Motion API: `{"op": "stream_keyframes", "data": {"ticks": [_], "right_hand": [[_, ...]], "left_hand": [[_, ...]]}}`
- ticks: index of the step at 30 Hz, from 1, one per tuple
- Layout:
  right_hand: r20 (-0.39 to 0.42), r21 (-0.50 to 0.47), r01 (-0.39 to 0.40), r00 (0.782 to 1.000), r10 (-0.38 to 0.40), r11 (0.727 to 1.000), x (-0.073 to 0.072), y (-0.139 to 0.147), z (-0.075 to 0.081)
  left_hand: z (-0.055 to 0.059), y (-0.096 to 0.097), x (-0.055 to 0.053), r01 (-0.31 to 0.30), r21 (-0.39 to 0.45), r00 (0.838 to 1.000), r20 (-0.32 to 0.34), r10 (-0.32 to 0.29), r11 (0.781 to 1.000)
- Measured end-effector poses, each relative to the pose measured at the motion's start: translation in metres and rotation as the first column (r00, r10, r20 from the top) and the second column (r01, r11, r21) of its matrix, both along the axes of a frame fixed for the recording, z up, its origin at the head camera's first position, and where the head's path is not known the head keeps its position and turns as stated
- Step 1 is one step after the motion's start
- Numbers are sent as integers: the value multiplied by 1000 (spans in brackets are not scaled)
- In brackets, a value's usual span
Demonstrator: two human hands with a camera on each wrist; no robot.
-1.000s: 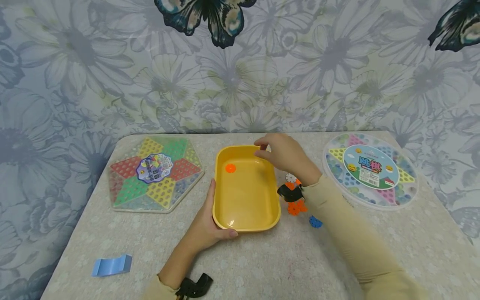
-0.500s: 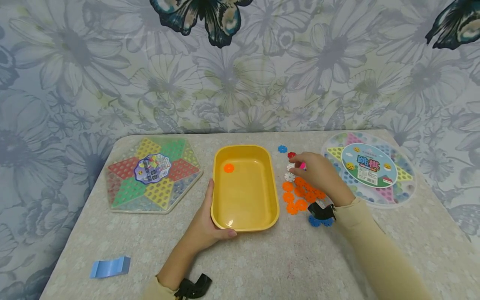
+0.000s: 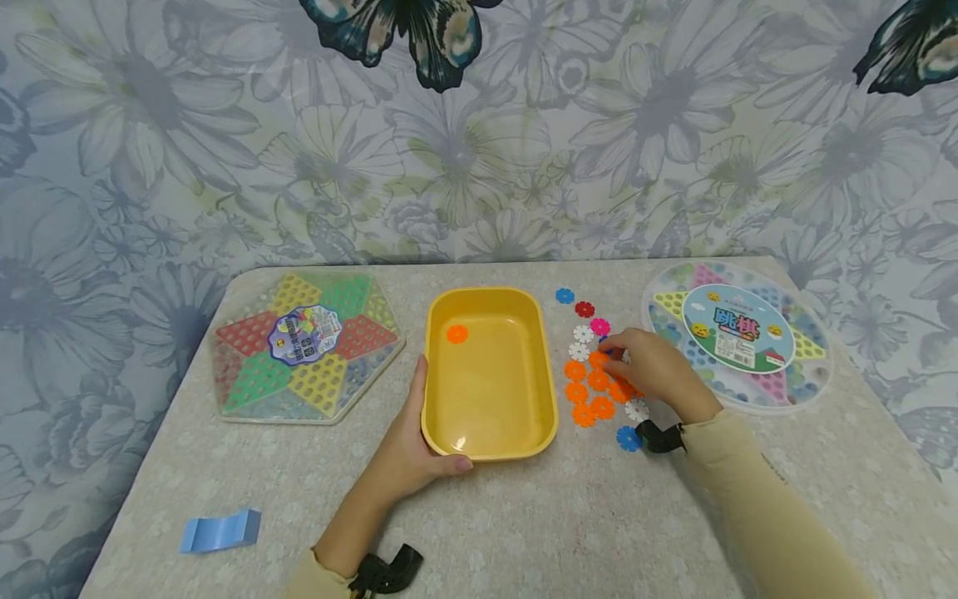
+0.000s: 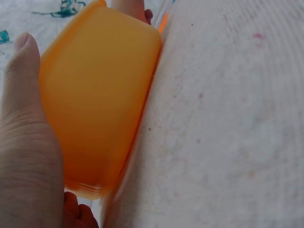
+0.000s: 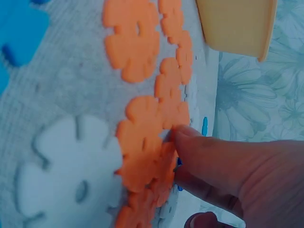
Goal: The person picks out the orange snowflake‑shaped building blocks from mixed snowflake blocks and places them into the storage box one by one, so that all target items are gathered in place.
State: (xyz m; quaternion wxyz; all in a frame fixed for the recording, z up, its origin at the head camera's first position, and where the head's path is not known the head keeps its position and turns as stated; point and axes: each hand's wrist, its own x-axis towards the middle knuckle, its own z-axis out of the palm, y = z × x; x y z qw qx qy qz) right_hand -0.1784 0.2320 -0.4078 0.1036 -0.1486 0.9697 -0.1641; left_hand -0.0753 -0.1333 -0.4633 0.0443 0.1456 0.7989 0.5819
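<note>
My left hand (image 3: 412, 445) grips the near left corner of a yellow plastic tray (image 3: 490, 391), thumb at the near rim and fingers along the left side. One orange flower-shaped disc (image 3: 457, 334) lies inside, toward the far left. Right of the tray, my right hand (image 3: 662, 370) reaches over a spread of slotted interlocking discs, mostly orange (image 3: 576, 393). In the right wrist view, thumb and index fingertips are right at an orange disc (image 5: 140, 152), with a white disc (image 5: 71, 171) nearer the camera. I cannot tell whether they pinch one.
Blue (image 3: 565, 295), red (image 3: 585, 309) and pink (image 3: 599, 326) discs lie at the spread's far end. A hexagonal Chinese checkers box (image 3: 247, 376) stands left, a round one (image 3: 737, 331) right. A light blue curved piece (image 3: 220, 532) lies front left. A patterned wall backs the table.
My right hand has gone from the tray's far right rim to the discs on the right, then slightly nearer to me among the orange ones. The left hand and tray stay put.
</note>
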Motion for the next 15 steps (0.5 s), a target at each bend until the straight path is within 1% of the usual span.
{"op": "stream_keyframes", "data": {"ticks": [3,9,15], "right_hand": [[-7,-12,-10,1000,10,1000,-1,1,-3],[30,-20,5,1000,-5,1000,-3,4,-7],[46,-46,-7,999,9,999,-5,5,-9]], "left_hand": [[1,0,0,3,9,1000,5,-3,1000],[-1,1,-1,0,9,1000,4,0,1000],[-3,0,-1,0,11,1000,-8,0,1000]]}}
